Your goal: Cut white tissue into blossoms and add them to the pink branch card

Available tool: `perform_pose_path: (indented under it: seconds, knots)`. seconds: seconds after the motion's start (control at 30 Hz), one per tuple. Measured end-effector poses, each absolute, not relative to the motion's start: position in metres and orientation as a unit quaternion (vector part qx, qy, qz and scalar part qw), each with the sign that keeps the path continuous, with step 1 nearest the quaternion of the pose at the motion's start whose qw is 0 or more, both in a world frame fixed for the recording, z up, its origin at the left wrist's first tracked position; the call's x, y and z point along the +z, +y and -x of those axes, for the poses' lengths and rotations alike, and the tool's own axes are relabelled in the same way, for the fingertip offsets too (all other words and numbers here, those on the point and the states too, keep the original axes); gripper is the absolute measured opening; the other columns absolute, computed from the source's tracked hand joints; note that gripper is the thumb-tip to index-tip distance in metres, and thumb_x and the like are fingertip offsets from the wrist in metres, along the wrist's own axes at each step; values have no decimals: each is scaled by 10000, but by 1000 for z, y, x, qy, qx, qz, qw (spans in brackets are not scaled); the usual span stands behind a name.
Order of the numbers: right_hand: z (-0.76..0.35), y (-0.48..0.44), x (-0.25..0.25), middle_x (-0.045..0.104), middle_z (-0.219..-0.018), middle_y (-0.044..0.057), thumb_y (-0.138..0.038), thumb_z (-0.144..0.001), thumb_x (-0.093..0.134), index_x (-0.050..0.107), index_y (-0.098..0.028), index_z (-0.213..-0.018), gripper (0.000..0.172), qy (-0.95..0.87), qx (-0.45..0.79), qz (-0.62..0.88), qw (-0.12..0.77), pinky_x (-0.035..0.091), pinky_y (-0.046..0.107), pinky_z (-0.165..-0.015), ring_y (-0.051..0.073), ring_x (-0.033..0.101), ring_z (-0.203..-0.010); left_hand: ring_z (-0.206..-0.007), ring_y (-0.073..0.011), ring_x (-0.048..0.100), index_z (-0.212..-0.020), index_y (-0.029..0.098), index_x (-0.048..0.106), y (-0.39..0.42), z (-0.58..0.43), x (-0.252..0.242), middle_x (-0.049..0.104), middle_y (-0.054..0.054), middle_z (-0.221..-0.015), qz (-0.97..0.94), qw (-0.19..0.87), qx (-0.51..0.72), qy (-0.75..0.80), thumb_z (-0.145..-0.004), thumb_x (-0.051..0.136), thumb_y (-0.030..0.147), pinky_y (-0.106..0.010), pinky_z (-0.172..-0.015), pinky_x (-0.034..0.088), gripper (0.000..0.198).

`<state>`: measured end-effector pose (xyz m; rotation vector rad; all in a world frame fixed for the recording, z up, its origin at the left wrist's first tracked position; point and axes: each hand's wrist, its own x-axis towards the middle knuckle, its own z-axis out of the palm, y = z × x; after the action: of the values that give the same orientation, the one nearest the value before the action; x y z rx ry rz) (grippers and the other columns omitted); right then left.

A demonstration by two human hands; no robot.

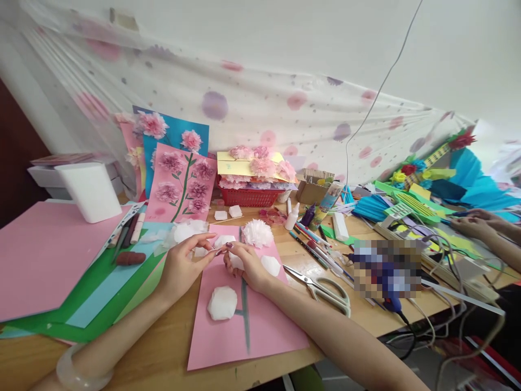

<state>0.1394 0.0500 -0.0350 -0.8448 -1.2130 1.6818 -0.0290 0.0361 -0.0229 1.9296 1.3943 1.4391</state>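
Over a pink paper sheet (215,345), my left hand (182,266) and my right hand (249,267) meet at the fingertips, both pinched closed. A small whitish bit shows between the fingers, too little to name. On the sheet runs a grey-green stem (245,320). Flat white tissue-paper pads lie around it: one pad (222,303) at lower left, another pad (271,265) beside my right wrist, and one pad (225,239) behind my fingers. A fluffed white paper flower (258,233) is at the sheet's top right.
Scissors (323,288) lie right of the sheet, near pens and a white glue bottle (292,218). A blurred patch covers part of a blue tool with a cord (393,303). Finished flower pictures (181,184) and a red basket (250,198) stand behind. Another person's hands (480,225) are at right.
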Motion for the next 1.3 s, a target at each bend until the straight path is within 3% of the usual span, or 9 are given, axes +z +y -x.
perform_pose_path:
  seconds: [0.2, 0.63, 0.8, 1.03, 1.17, 1.3]
  knots:
    - [-140, 47, -35, 510, -563, -43, -393, -756, 642, 598, -180, -774, 219, -514, 662, 346, 422, 312, 205, -435, 80, 447, -463, -638, -138, 607, -974, 212, 679, 35, 27, -18, 626, 40, -664, -711, 131, 499, 478, -733, 669, 314, -262, -704, 503, 261]
    - [-139, 48, -42, 515, -519, -59, -372, -752, 630, 582, -192, -750, 187, -544, 626, 367, 421, 314, 207, -444, 78, 442, -444, -625, -131, 578, -989, 217, 668, 38, 28, -22, 592, 47, -641, -747, 160, 460, 453, -745, 637, 257, -259, -693, 493, 248]
    - [-139, 49, -43, 519, -527, -57, -311, -736, 591, 580, -195, -763, 120, -534, 626, 371, 430, 323, 206, -454, 83, 448, -457, -737, -158, 603, -983, 214, 661, 39, 29, -20, 592, 25, -718, -751, 180, 459, 440, -729, 643, 263, -299, -788, 494, 260]
    - [-139, 48, -37, 523, -567, -35, -285, -715, 559, 606, -181, -714, 114, -525, 621, 376, 444, 302, 212, -439, 82, 426, -472, -970, -216, 654, -1105, 201, 603, 39, 34, -17, 739, -40, -911, -715, 255, 459, 461, -767, 572, 242, -359, -929, 456, 342]
    - [-137, 47, -34, 521, -567, -28, -295, -697, 561, 604, -169, -680, 134, -523, 621, 376, 447, 294, 214, -434, 81, 414, -472, -973, -244, 673, -1094, 216, 623, 40, 35, -19, 761, -45, -906, -699, 239, 452, 499, -770, 585, 280, -372, -909, 466, 332]
    - [-137, 47, -34, 519, -569, -31, -306, -696, 571, 596, -172, -690, 136, -519, 622, 379, 448, 300, 214, -436, 83, 409, -475, -954, -250, 684, -1092, 198, 625, 41, 35, -18, 758, -59, -913, -656, 292, 478, 506, -748, 610, 310, -355, -857, 492, 362]
